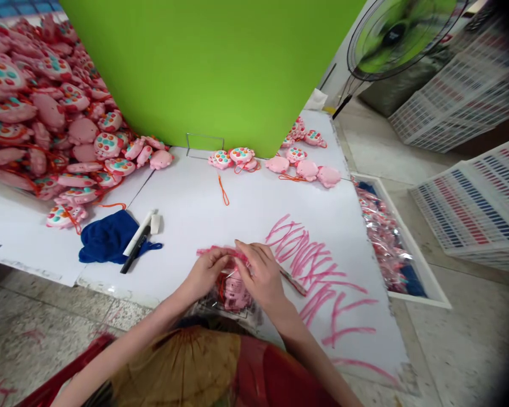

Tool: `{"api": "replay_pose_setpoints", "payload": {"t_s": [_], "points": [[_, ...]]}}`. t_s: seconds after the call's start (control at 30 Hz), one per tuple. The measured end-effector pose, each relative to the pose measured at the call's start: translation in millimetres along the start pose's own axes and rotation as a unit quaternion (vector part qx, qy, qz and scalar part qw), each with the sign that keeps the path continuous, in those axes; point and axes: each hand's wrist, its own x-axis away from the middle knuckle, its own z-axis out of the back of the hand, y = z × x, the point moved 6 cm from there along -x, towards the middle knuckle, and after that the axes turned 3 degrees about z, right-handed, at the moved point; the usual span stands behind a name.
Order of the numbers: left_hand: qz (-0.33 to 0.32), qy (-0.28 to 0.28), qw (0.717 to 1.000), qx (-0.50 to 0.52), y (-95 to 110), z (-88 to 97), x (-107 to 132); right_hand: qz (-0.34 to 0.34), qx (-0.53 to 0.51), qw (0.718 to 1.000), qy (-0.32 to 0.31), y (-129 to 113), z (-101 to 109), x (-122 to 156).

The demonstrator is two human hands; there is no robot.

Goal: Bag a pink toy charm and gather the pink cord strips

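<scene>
at lower centre, left hand (207,271) and right hand (261,275) both pinch the pink top edge of a clear bag (212,306) holding a pink toy (236,295), lying on the white surface (237,217).

I see a broad white worktable (246,215) scrawled with pink marker strokes, backed by a bright green flat panel (212,68). On its right, grey speckled stone floor (458,339) carries white slatted plastic crates (479,203); a black-caged fan (401,37) stands beyond
</scene>
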Motion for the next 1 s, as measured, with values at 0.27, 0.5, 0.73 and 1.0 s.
{"api": "replay_pose_setpoints", "payload": {"t_s": [0.27,0.5,0.73,1.0], "points": [[-0.051,-0.051,0.973,-0.221,28.8,-16.7,6.7,-0.024,-0.011,0.999,-0.027,-5.0,-14.4,-5.1],[-0.006,-0.054,0.995,-0.090,1.3,0.0,-0.7,-0.404,-0.337,0.790,0.315,113.5,32.9,19.9],[0.060,-0.040,0.997,0.034,-37.1,13.5,-8.7,-0.473,-0.351,0.737,0.330,182.5,54.8,31.4],[0.099,-0.059,0.987,0.113,-43.1,12.2,-7.8,-0.435,-0.368,0.767,0.295,182.1,40.0,20.9]]}}
